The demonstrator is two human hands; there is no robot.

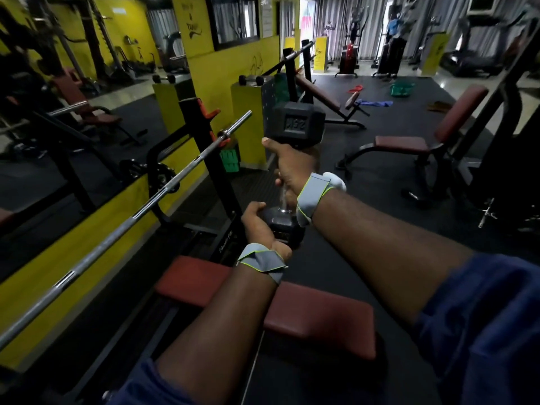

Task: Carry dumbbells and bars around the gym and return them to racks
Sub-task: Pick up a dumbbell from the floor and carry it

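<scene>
Above bench [306, 314], both hands apparently gripping dumbbell [296, 124]

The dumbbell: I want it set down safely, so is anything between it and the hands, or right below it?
Nothing separates them: the right hand grips the dumbbell handle, the left hand cups its lower head. Directly below lies the red bench pad.

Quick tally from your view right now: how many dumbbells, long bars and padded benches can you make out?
Dumbbells: 3, one held in both hands, one on each yellow stand
Long bars: 3
Padded benches: 4
Total: 10
</scene>
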